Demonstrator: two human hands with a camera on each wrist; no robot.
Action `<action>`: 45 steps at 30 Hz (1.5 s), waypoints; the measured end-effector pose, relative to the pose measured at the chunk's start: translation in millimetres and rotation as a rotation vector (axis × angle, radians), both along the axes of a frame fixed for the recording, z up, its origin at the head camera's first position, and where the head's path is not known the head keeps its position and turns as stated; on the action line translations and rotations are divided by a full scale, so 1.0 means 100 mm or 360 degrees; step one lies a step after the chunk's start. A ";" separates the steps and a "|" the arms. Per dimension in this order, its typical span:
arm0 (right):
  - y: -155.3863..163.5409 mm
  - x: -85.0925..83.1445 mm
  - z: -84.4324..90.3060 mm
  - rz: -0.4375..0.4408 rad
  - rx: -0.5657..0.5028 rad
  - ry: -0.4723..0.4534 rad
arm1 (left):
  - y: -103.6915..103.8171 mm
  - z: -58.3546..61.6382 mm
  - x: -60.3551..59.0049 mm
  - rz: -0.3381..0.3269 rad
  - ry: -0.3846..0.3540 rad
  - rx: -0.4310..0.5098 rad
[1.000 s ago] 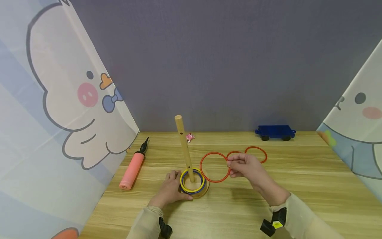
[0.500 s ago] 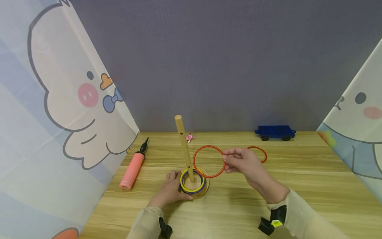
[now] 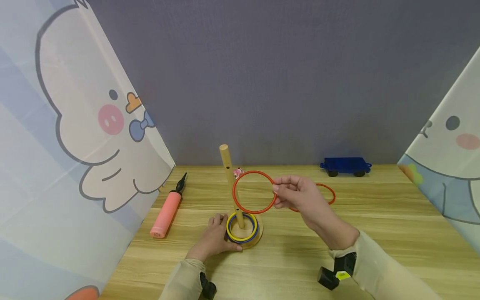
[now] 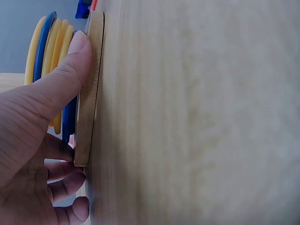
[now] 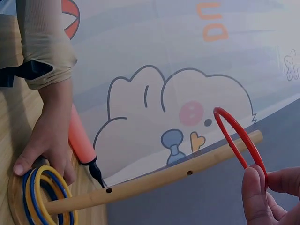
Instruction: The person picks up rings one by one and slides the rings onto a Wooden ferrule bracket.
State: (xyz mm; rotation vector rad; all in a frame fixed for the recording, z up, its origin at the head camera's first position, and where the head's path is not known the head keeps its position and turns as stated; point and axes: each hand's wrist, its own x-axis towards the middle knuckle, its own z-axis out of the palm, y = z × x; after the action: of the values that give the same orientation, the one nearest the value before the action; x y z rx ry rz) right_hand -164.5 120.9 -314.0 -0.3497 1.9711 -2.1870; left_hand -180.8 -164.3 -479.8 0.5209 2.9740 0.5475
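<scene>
Raised since a second ago: red ring [image 3: 254, 192], pinched by right hand [image 3: 296, 196], beside peg [image 3: 231, 183], not over it. Left hand [image 3: 214, 238] grips base [image 3: 258, 238]; yellow and blue rings [image 3: 242, 227] stacked; two red rings [image 3: 325, 193] lie on desk [image 3: 375, 233].

Matt wooden peg [image 3: 231, 183] and base [image 4: 89, 89], smooth plastic red ring [image 3: 254, 192], wood-grain table [image 3: 375, 225].
</scene>
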 end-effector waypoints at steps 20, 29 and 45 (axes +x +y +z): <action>-0.25 0.01 0.44 -0.0067 -0.0208 0.0134 | -0.01 -0.01 -0.01 -0.0004 -0.0002 -0.0012; -0.38 -0.03 0.55 -0.0072 -0.0387 0.0166 | 0.00 0.01 0.00 -0.0010 -0.0002 -0.0012; -0.50 -0.18 0.47 -0.0158 -0.0496 0.0037 | 0.00 0.04 0.03 -0.0011 0.0004 -0.0008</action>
State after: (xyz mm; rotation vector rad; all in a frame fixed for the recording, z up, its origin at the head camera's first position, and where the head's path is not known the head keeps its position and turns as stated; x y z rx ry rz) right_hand -182.8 70.8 -266.9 -0.3258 1.6893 -2.5694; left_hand -178.2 -164.2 -476.1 0.5314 2.9740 0.5394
